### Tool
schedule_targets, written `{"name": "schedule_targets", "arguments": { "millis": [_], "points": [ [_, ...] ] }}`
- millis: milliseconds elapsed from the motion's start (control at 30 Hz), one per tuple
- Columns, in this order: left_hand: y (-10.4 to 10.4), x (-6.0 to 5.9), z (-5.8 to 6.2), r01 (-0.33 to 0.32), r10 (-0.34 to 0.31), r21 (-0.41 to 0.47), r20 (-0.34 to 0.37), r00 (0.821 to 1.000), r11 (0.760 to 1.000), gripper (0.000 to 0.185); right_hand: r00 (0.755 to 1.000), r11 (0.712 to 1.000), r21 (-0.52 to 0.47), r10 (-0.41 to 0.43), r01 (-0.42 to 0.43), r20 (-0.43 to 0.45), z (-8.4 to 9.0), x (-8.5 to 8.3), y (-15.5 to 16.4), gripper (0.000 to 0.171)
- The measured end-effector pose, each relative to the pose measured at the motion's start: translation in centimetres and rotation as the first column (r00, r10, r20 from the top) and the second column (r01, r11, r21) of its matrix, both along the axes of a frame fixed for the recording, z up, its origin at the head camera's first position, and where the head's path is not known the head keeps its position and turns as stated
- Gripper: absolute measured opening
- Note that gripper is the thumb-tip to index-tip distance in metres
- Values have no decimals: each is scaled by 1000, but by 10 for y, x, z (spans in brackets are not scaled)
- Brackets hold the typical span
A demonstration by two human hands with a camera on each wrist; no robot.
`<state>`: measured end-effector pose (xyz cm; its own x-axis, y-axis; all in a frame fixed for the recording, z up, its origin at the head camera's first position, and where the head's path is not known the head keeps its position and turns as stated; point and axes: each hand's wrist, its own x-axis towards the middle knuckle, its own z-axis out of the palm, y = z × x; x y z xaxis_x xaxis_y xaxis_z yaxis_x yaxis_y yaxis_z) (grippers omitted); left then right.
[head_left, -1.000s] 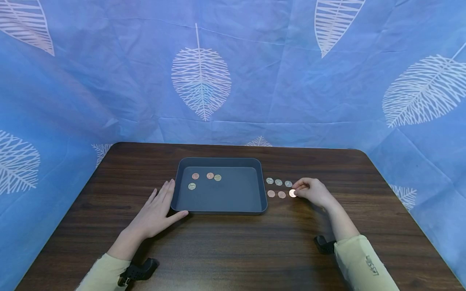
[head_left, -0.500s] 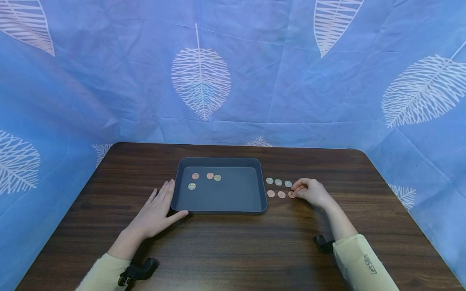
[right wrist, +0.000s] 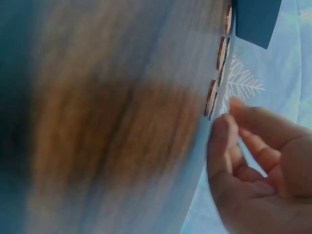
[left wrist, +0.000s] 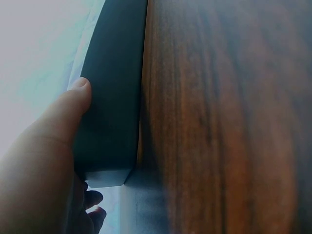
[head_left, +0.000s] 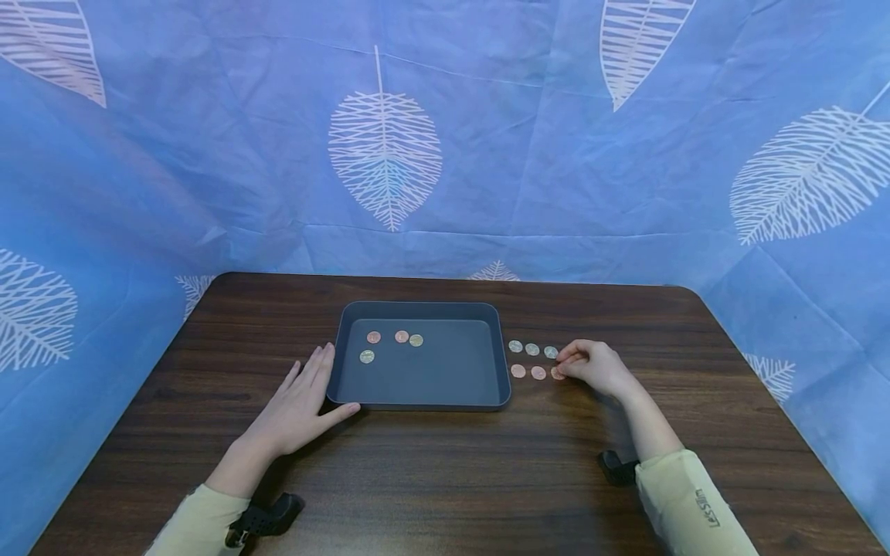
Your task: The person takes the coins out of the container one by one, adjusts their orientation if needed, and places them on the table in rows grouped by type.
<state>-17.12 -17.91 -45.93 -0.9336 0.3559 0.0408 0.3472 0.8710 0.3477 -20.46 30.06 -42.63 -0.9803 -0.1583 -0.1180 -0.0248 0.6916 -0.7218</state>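
Observation:
A dark grey tray [head_left: 445,378] stands on the brown table. My left hand [head_left: 295,409] lies spread along its left side, fingertips at the wall and thumb by the near left corner. In the left wrist view the thumb [left wrist: 73,100] rests against the tray's dark side wall [left wrist: 114,97]. My right hand [head_left: 598,366] is at the right end of two short rows of coins, fingers loosely bent. Its thumb overlaps the edge of the last copper coin [head_left: 556,374], which lies flat. The right wrist view shows the thumb and index fingertips close to that coin [right wrist: 210,98].
To the right of the tray run three silver coins [head_left: 531,350] in the far row and three copper ones [head_left: 538,373] in the near row. Several coins [head_left: 402,337] lie inside the tray, toward its back left. A blue leaf-patterned cloth [head_left: 487,170] hangs behind the table.
The last copper coin looked bright a second ago; now it is duller, slightly nearer and further left, in line with its row. The right fingers shifted slightly; the left hand stayed put.

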Motion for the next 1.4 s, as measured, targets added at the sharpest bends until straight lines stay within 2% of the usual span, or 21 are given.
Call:
{"name": "schedule_targets", "arguments": {
  "millis": [200,333,500,733,1033,1400],
  "points": [
    [-1,0,-1,0,0,-4,4,1000,1000,109,1000,999,-53,-2,0,-29,5,-2,-10,21],
    [-1,0,-1,0,0,-3,1,1000,1000,108,1000,996,-85,2,-5,-31,10,-2,-24,23],
    [-1,0,-2,0,0,1,-4,1000,1000,108,998,997,-76,12,-18,-67,17,-4,-41,23],
    [-1,0,-2,-3,3,6,-4,1000,1000,108,996,989,-144,31,-44,-87,22,-12,-67,23],
    [-1,0,-1,-4,4,-4,8,1000,1000,109,993,974,-215,53,-74,-102,23,-21,-109,25],
    [-1,0,0,-5,5,4,13,1000,1000,109,988,959,-270,53,-91,-143,15,-32,-170,23]
  ]
}}
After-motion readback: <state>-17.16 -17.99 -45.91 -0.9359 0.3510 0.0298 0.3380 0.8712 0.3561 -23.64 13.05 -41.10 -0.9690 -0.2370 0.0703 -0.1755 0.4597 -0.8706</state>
